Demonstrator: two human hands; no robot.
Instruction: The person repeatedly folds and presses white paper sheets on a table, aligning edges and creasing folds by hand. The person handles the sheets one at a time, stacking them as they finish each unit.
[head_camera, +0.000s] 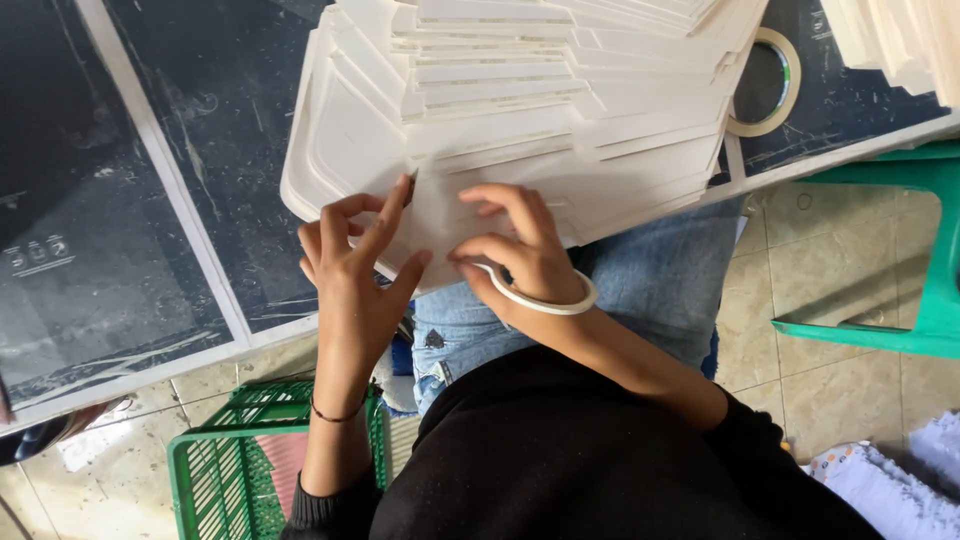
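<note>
Where the fanned stack of flat white card pieces spills over the near edge of the bench, the lowest sheet juts out over the person's lap and is the one both hands work on. The pieces are off-white, die-cut with rounded corners and pressed fold lines, and each carries a narrow strip along one edge, so the pile shows as overlapping steps. The left hand rests on the sheet's left part with its index finger stretched up to a small notch and the thumb spread out to the right, fingers loosely curled, gripping nothing that can be seen. The right hand presses curled fingertips down on the sheet just beside it; a roll of white tape sits around its wrist like a bangle. Beneath the sheet lie blue jeans. Another tape roll lies on the dark bench top behind the stack. A green plastic basket stands on the tiled floor at lower left, and a green stool at right.
</note>
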